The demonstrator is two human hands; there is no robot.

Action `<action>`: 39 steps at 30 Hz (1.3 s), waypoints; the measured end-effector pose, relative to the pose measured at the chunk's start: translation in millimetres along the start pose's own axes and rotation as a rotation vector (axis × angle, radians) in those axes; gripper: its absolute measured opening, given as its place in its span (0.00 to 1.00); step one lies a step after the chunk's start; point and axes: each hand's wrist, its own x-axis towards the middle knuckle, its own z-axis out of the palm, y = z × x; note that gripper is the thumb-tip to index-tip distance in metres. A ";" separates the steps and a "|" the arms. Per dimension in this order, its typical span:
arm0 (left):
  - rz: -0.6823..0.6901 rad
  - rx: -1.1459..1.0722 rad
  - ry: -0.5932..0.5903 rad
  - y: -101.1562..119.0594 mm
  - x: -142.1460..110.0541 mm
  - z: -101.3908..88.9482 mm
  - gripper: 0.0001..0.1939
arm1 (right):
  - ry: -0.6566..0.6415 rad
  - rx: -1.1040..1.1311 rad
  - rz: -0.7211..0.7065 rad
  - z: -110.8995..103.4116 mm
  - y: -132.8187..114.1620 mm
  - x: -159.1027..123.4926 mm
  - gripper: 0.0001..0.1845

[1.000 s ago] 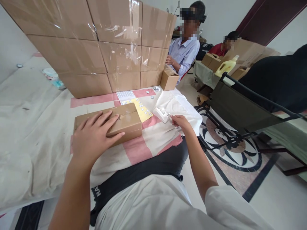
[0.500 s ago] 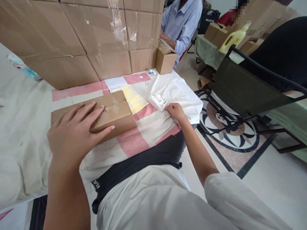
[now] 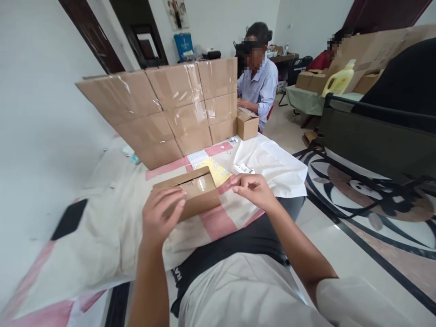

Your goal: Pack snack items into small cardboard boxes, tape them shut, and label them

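Note:
A closed brown cardboard box (image 3: 200, 200) lies on the cloth in front of me, with a dark slit along its top seam and a shiny patch at the right end. My left hand (image 3: 161, 209) rests at the box's left part, fingers stretched and thumb apart. My right hand (image 3: 254, 188) is raised just right of the box, thumb and forefinger brought together in a pinch; whatever is between them is too small to make out. Just behind that hand is a white tape dispenser (image 3: 242, 168), partly covered by it. A yellow sticker sheet (image 3: 218, 171) lies behind the box.
Stacked taped cartons (image 3: 184, 102) form a wall at the back of the table. A small carton (image 3: 248, 126) stands at their right end, near a co-worker in a blue shirt (image 3: 264, 84). A dark chair (image 3: 368, 141) is on the right. A black flat object (image 3: 70, 219) lies left.
My right hand has left the tape dispenser's end and come up toward the box, still pinched. My left hand has shifted on the box, its thumb raised. The view has tilted up.

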 end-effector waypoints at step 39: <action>-0.444 0.141 -0.735 -70.6 42.5 -45.9 0.16 | -0.144 -0.487 -0.221 77.3 86.1 55.5 0.11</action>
